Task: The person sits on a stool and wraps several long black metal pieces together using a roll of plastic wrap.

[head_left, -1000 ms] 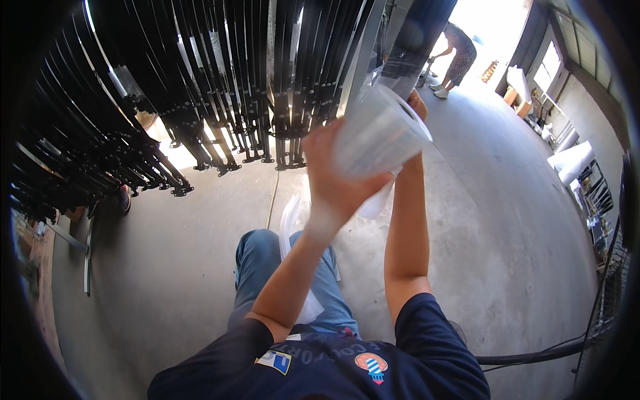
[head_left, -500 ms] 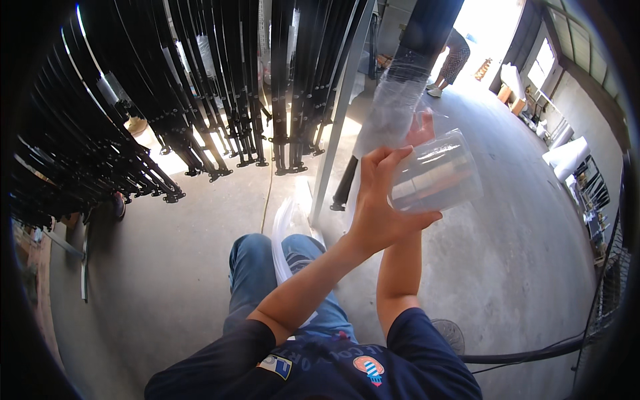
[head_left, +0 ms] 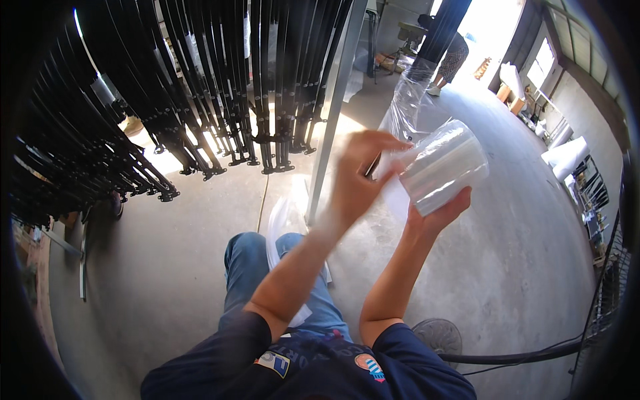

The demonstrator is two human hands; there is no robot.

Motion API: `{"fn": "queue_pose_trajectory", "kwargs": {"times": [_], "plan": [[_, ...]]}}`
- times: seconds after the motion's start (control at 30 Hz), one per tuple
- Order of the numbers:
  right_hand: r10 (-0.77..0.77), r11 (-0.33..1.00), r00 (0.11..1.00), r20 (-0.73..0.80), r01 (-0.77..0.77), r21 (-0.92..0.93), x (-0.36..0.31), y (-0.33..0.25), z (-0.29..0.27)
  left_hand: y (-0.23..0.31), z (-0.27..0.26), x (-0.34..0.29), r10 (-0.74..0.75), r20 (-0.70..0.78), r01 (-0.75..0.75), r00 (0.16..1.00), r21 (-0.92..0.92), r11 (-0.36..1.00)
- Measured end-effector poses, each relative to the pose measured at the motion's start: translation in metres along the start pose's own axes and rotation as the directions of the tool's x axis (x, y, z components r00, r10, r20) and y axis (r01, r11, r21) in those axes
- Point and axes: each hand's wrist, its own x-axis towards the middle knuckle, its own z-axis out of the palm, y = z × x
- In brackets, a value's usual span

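A roll of clear plastic film (head_left: 445, 167) rests tilted in my right hand (head_left: 440, 212), whose fingers and thumb grip its lower side. At the roll's left end is my left hand (head_left: 357, 175), smeared by motion with its fingers bent near a loose piece of film; whether it grips that film is unclear. Just beyond the hands, clear film wrap (head_left: 412, 100) goes around a long black metal bar (head_left: 443, 30) that leans away toward the upper right. The bar's lower end is mostly hidden by my left hand.
Many black metal bars (head_left: 220, 87) hang in a rack at the left, beside a grey upright post (head_left: 335, 120). White strips (head_left: 275, 233) lie across my knees. A person (head_left: 453, 57) bends near the bright doorway. A round stool-like base (head_left: 439, 337) and black hose (head_left: 520, 355) are lower right.
My right hand has come under the roll, which has tilted and shifted slightly right. My left hand has left the roll's side and moved left. The wrapped bar has swung away toward the upper right.
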Motion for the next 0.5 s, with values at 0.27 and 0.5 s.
{"fn": "queue_pose_trajectory", "kwargs": {"times": [0.27,0.5], "plan": [[0.184,0.980,0.981,-0.062,-0.179,0.084,0.002,-0.016,-0.018,-0.068,0.011,0.069,-0.297,0.534,0.579,0.792,-0.503,0.641],[0.218,0.922,0.975,0.044,-0.191,-0.337,0.061,-0.008,-0.067,-0.064,-0.003,0.061,-0.415,0.472,0.620,0.778,-0.470,0.628]]}}
